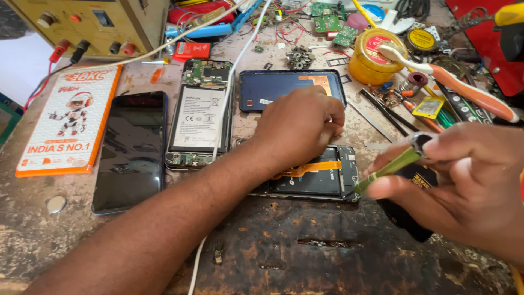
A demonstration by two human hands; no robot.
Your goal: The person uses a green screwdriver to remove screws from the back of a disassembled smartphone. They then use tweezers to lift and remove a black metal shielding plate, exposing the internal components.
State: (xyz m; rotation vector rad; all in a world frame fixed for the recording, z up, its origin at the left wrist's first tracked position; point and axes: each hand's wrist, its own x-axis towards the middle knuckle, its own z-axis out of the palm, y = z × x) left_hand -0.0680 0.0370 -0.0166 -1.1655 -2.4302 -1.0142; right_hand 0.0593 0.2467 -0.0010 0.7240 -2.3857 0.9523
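Fingers of our right hand (469,180) are pinching a green-handled screwdriver (390,166), and we are angling its tip down at the right end of the opened phone frame (327,180), which is lying near the middle of the workbench (305,257), toward its front edge. Our left hand (300,123) is reaching across from the left and pressing down on that frame with curled fingers, gripping nothing but steadying it; an orange flex ribbon (308,168) is running out from under the palm. A dark object is sitting under our right hand, though we cannot tell what it is. Just behind the frame a blue back cover (273,87) is lying flat, and left of it another opened phone with a white battery (199,117), then a dark-screened phone (131,150) and an orange-and-white box (68,120) toward the left edge. At the back right a yellow tin (371,57) and a toothbrush (453,82) are resting among loose parts. We are judging that the tip could slip off a screw and gouge the ribbon, since the tool is tilted and the ribbon is close by.
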